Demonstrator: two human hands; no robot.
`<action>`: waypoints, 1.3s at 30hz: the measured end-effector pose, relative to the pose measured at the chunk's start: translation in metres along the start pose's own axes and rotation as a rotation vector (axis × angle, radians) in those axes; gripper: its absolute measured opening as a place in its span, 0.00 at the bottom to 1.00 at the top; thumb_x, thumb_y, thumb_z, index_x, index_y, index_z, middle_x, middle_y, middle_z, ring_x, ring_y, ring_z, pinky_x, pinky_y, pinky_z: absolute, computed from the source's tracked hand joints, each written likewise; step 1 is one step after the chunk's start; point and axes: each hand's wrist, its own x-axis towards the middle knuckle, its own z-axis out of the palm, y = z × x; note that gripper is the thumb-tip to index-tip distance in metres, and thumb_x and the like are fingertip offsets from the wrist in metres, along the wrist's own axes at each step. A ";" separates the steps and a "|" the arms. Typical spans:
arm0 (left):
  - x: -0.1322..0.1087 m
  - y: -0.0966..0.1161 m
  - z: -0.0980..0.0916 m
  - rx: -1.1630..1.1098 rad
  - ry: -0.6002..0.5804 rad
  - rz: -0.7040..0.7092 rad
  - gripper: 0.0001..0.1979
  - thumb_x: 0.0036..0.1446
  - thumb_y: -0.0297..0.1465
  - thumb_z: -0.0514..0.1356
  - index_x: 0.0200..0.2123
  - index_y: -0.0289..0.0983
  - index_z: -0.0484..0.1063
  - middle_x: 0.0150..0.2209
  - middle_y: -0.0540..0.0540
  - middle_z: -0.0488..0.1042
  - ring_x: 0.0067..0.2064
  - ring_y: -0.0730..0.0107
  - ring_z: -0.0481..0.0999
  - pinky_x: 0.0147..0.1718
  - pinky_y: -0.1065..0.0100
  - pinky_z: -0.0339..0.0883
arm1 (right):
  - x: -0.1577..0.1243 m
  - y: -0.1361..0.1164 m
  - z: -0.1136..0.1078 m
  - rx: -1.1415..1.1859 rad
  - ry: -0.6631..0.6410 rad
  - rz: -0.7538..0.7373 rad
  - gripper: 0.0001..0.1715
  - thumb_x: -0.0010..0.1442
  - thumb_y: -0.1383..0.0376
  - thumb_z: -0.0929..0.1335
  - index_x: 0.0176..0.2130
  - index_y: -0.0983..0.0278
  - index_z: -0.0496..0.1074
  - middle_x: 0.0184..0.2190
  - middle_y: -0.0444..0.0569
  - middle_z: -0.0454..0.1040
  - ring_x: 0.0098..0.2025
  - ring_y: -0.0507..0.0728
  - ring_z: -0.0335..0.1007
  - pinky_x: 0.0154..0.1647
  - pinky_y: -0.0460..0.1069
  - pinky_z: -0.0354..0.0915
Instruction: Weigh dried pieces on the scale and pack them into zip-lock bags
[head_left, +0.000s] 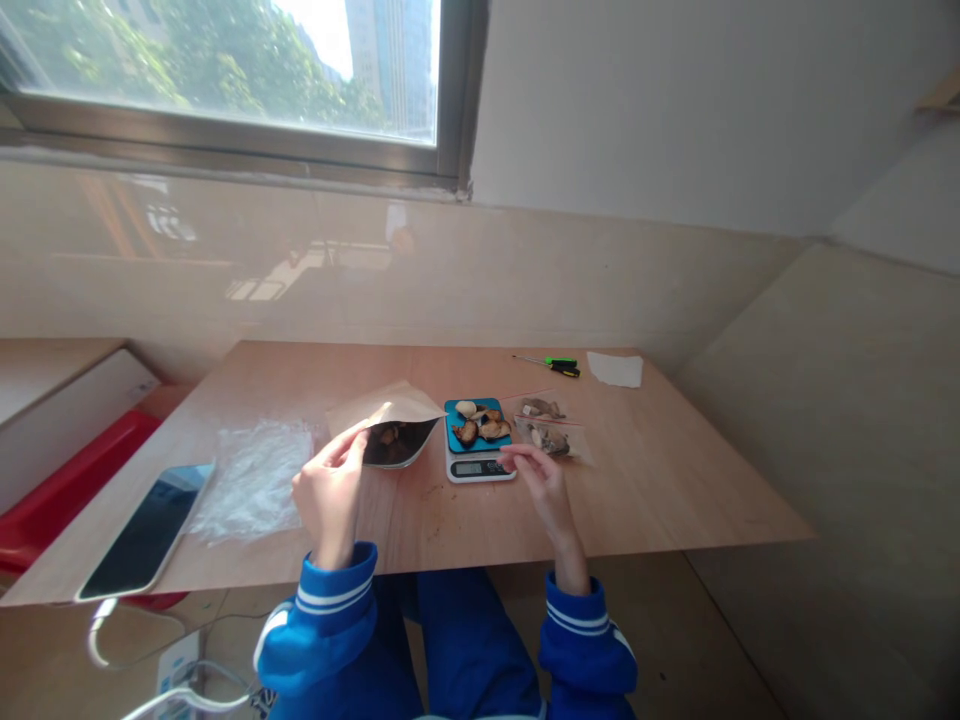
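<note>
Head view: several dried mushroom pieces [493, 431], brown and curled, with one pale lump among them, lie on the blue plate of a small kitchen scale [480, 478] near the middle of the table [652, 480]; its display is too small to read. Just left of the scale, the left hand [330, 490] grasps the edge of a brown paper pouch [397, 402], whose dark mouth gapes toward the wearer, and some more pieces [390, 435] show inside. At the scale's front right corner hovers the right hand [544, 485], thumb and fingers drawn together; whether a small bit is pinched there, I cannot tell. The work looks partway along: one lot is on the plate, not yet bagged, and the pouch is not yet emptied. Right of the scale, two clear bags [549, 438] with greyish-brown contents lie one behind the other, probably portions already packed. A heap of clear plastic bags [251, 480], seemingly unused, rests left of the left hand, beside a phone [146, 530] at the table's edge. Few crumbs [433, 492] speckle the wood before the scale. Farther back lie two screwdrivers [561, 363] and a white sheet [616, 370], apparently outside this work.
</note>
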 end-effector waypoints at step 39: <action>0.051 -0.124 -0.022 0.148 0.126 0.214 0.13 0.56 0.34 0.57 0.41 0.42 0.79 0.39 0.43 0.81 0.42 0.56 0.77 0.44 0.58 0.67 | -0.049 -0.032 0.100 -0.235 -0.565 -0.066 0.18 0.66 0.70 0.60 0.50 0.60 0.72 0.47 0.48 0.76 0.49 0.55 0.71 0.52 0.50 0.65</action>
